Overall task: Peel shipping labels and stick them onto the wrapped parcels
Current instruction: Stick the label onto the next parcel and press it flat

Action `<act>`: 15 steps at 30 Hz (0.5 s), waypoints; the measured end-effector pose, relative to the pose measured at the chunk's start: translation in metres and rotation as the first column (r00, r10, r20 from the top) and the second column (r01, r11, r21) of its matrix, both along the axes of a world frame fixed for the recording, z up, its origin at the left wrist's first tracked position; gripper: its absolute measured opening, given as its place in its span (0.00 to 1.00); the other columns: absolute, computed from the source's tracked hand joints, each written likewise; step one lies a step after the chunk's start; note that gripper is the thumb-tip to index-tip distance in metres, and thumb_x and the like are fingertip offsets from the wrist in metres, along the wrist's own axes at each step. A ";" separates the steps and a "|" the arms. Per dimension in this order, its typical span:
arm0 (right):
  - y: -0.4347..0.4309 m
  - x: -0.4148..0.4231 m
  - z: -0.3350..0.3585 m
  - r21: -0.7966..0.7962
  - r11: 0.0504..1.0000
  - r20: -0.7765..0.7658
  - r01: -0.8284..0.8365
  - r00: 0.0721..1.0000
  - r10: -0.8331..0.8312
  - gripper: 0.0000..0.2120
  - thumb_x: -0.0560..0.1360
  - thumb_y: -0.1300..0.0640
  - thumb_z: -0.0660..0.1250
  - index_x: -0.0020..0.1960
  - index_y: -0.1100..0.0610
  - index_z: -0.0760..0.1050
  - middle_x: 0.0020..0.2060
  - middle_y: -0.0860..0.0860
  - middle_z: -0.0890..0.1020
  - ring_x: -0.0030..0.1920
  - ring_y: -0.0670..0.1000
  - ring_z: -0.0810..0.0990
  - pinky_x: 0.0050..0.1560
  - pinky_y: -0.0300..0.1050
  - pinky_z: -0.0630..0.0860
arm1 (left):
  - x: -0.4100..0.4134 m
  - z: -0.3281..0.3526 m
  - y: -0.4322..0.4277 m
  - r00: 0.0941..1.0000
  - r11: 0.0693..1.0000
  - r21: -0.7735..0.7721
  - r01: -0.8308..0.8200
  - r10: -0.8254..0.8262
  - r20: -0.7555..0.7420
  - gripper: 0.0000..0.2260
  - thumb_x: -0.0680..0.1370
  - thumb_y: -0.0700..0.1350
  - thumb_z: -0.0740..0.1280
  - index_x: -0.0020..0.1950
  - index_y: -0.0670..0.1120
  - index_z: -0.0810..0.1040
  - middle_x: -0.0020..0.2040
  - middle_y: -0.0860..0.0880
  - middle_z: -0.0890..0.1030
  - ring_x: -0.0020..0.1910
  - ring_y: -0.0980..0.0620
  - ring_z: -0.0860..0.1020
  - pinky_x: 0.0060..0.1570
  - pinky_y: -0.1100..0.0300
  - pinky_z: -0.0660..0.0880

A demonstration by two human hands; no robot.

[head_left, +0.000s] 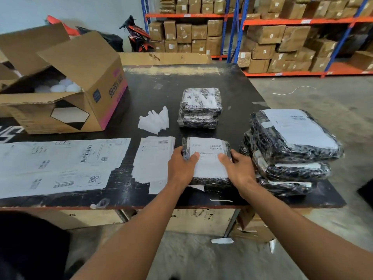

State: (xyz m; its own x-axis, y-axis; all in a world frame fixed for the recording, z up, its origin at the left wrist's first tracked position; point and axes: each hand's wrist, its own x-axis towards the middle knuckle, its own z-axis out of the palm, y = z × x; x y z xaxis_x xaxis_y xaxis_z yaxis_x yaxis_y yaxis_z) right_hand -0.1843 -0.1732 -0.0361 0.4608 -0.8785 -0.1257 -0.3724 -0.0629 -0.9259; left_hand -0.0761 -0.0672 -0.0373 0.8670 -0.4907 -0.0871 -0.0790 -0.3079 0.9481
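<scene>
You are gripping the wrapped parcel (210,181) at 6 o'clock on the surface (232,87), left hand (180,168) clasping its 9 o'clock side, right hand (239,168) its 3 o'clock side, thumbs pressing the label (207,161)

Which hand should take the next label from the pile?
Probably left. The left hand sits right beside the label pile; the right hand is across the parcel.

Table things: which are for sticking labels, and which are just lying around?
For the job: wrapped parcel held by left hand and right hand, shipping label on it, label stack, parcel pile.
Lying about: open cardboard box, white paper scraps, shelf cartons.
</scene>
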 end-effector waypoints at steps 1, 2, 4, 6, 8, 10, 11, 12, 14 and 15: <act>0.001 0.000 0.000 -0.010 1.000 -0.008 -0.002 1.000 0.002 0.31 0.76 0.48 0.69 0.74 0.59 0.66 0.68 0.51 0.75 0.66 0.53 0.76 0.69 0.50 0.71 | 0.001 -0.001 0.000 1.000 1.000 -0.003 0.002 -0.002 0.003 0.20 0.78 0.49 0.69 0.69 0.47 0.72 0.56 0.54 0.78 0.51 0.54 0.76 0.55 0.59 0.73; 0.002 0.000 0.000 -0.014 1.000 -0.018 -0.002 1.000 0.002 0.31 0.77 0.47 0.69 0.74 0.59 0.67 0.68 0.50 0.76 0.66 0.52 0.75 0.69 0.50 0.71 | 0.002 -0.003 0.000 1.000 1.000 -0.008 0.004 -0.004 0.002 0.20 0.78 0.49 0.69 0.68 0.48 0.72 0.57 0.53 0.79 0.51 0.54 0.77 0.54 0.59 0.73; 0.002 0.000 -0.002 -0.018 1.000 -0.029 0.007 1.000 -0.007 0.32 0.77 0.46 0.69 0.75 0.58 0.65 0.70 0.51 0.74 0.68 0.52 0.74 0.70 0.51 0.69 | 0.002 -0.005 0.001 1.000 1.000 -0.013 0.001 -0.001 -0.002 0.20 0.78 0.49 0.69 0.68 0.48 0.72 0.58 0.52 0.80 0.51 0.55 0.77 0.52 0.61 0.73; 0.004 -0.001 -0.003 -0.022 1.000 -0.044 -0.003 0.999 0.002 0.33 0.77 0.46 0.68 0.76 0.59 0.64 0.71 0.52 0.72 0.70 0.53 0.71 0.71 0.51 0.68 | 0.001 -0.005 0.001 1.000 1.000 -0.002 -0.005 0.005 0.005 0.19 0.78 0.49 0.69 0.68 0.47 0.72 0.57 0.53 0.80 0.51 0.54 0.77 0.51 0.61 0.72; 0.003 -0.002 -0.002 -0.042 0.999 -0.067 -0.022 0.998 0.019 0.33 0.77 0.45 0.68 0.76 0.59 0.63 0.72 0.53 0.71 0.71 0.53 0.70 0.72 0.50 0.67 | 0.001 -0.004 -0.001 1.000 1.000 0.022 -0.005 0.004 0.012 0.19 0.78 0.50 0.69 0.67 0.47 0.73 0.58 0.51 0.81 0.51 0.53 0.78 0.50 0.61 0.72; 0.002 -0.003 0.002 -0.051 0.997 -0.115 -0.053 0.992 0.047 0.33 0.78 0.45 0.66 0.76 0.59 0.62 0.72 0.53 0.71 0.71 0.54 0.70 0.71 0.47 0.66 | 0.000 0.001 -0.002 1.000 0.997 0.071 0.004 -0.006 0.024 0.18 0.78 0.50 0.68 0.67 0.47 0.74 0.59 0.50 0.81 0.52 0.52 0.78 0.50 0.61 0.72; 0.002 -0.004 0.006 -0.058 0.996 -0.154 -0.074 0.986 0.065 0.32 0.79 0.45 0.65 0.76 0.60 0.63 0.71 0.54 0.72 0.70 0.55 0.71 0.69 0.47 0.66 | 0.001 0.004 -0.002 0.999 0.994 0.104 0.017 -0.021 0.033 0.18 0.78 0.50 0.68 0.66 0.46 0.75 0.59 0.49 0.81 0.53 0.50 0.79 0.50 0.60 0.73; 0.002 -0.005 0.009 -0.081 0.992 -0.195 -0.096 0.978 0.079 0.30 0.79 0.45 0.65 0.75 0.60 0.65 0.69 0.55 0.74 0.69 0.57 0.73 0.68 0.47 0.68 | 0.002 0.007 -0.002 0.998 0.990 0.140 0.030 -0.037 0.046 0.17 0.78 0.51 0.68 0.65 0.45 0.76 0.59 0.48 0.81 0.54 0.49 0.79 0.50 0.59 0.73; 0.003 -0.005 0.017 -0.148 0.978 -0.290 -0.150 0.952 0.102 0.27 0.80 0.46 0.63 0.72 0.61 0.68 0.65 0.57 0.78 0.65 0.60 0.76 0.64 0.49 0.72 | 0.003 0.016 -0.001 0.995 0.975 0.219 0.046 -0.066 0.081 0.17 0.78 0.52 0.68 0.61 0.42 0.76 0.56 0.46 0.81 0.53 0.46 0.78 0.47 0.58 0.72; 0.006 -0.005 0.022 -0.189 0.967 -0.334 -0.171 0.937 0.100 0.27 0.80 0.46 0.63 0.72 0.62 0.67 0.64 0.59 0.79 0.64 0.61 0.76 0.62 0.50 0.72 | 0.004 0.021 0.001 0.991 0.967 0.250 0.050 -0.079 0.104 0.16 0.79 0.52 0.67 0.59 0.41 0.77 0.55 0.46 0.81 0.52 0.46 0.78 0.46 0.58 0.71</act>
